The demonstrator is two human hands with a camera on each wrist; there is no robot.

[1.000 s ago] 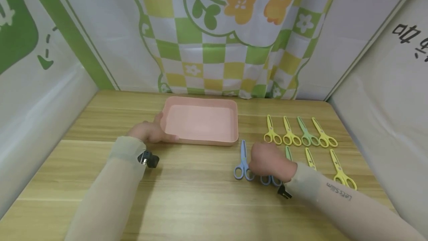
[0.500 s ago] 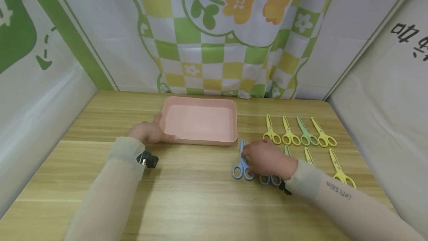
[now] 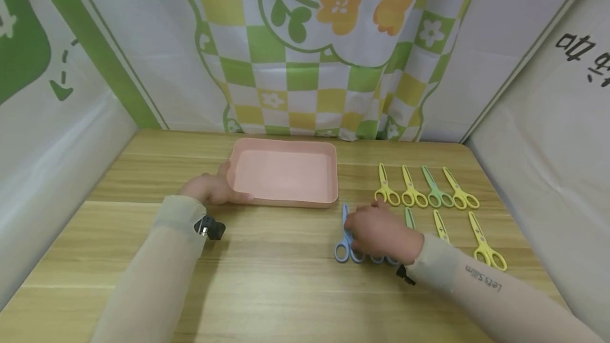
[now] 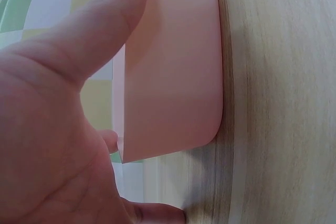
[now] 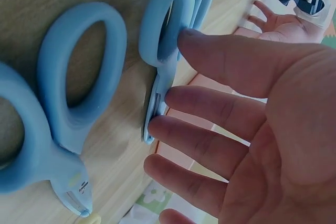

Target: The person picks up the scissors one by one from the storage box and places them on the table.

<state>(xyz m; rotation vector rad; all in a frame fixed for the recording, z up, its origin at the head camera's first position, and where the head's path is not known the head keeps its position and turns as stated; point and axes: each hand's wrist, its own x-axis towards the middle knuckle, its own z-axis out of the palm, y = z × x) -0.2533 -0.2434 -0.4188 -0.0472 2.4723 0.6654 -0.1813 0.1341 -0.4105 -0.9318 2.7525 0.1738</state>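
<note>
My right hand [image 3: 381,231] pinches a pair of blue scissors [image 3: 345,215] on the wooden table. In the right wrist view, the thumb lies on a handle ring of those blue scissors [image 5: 150,30] and two fingertips meet the blade. A second pair of blue scissors [image 5: 37,163] lies close by, partly hidden under this hand in the head view. At the left end of a pink tray [image 3: 286,173], my left hand [image 3: 213,187] rests spread round the near corner. Its thumb [image 4: 105,27] lies straight along the tray's front wall. Nothing lies in the tray.
Right of the tray, yellow scissors [image 3: 413,197] and green scissors [image 3: 434,187] lie in a back row. In the front row, green scissors [image 3: 409,218] and yellow scissors [image 3: 481,240] show, some partly covered by the right arm. A checked curtain [image 3: 310,89] hangs behind the table.
My right hand has reached left and taken hold of the leftmost blue scissors, which have shifted slightly toward the near edge. The left hand and tray keep their places.
</note>
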